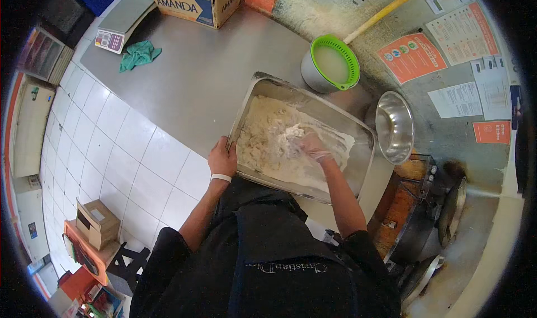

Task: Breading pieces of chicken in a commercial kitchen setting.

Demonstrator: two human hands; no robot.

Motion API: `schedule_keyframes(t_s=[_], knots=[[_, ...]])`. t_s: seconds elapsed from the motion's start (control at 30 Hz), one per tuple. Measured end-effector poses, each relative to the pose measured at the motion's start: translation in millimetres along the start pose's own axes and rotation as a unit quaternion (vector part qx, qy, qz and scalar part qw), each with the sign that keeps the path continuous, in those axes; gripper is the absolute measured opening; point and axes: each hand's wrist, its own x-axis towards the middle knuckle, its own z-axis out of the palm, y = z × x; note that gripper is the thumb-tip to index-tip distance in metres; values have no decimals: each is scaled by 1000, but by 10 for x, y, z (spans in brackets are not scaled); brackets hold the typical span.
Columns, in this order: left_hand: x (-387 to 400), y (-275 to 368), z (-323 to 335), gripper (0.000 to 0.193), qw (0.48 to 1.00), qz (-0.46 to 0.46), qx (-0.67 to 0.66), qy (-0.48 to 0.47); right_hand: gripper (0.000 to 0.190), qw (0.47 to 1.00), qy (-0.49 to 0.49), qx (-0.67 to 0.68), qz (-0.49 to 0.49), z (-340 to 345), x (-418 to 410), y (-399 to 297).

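Observation:
A deep rectangular metal tray (285, 78) sits on the steel table, with a spread of pale flour (268, 108) over its bottom. My left hand (222, 158), bare with a white band at the wrist, grips the tray's left rim near the closest corner. Inside the tray, my right hand (314, 147) wears a clear plastic glove and is blurred. Its fingers are around a flour-coated clump (293, 134); what lies under the coating is hidden. Lumpy floury bits show on the left side, and streaks of bare metal show at the right.
Behind the tray stands a pot (312, 72) with a green strainer basket (355, 62) in cloudy liquid. A steel bowl (394, 129) is at the right, beside a stove (413, 204). Farther left are a green cloth (139, 55), a scale (126, 22) and a cardboard box (188, 5).

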Motion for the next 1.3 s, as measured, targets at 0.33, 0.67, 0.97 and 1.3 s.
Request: schedule_keyframes(t_s=[0.33, 0.67, 0.97, 1.3], knots=[[3, 39, -26, 19, 1000, -14, -14, 3, 35, 966, -10, 259, 18, 31, -137, 186], [-9, 31, -44, 19, 1000, -7, -6, 2, 31, 998, 38, -2, -39, 137, 54, 474], [8, 11, -23, 20, 1000, -28, -8, -9, 22, 945, 63, 321, 16, 147, 64, -153], [35, 59, 23, 19, 999, -13, -31, -20, 36, 939, -9, -195, -283, 1569, 362, 206]])
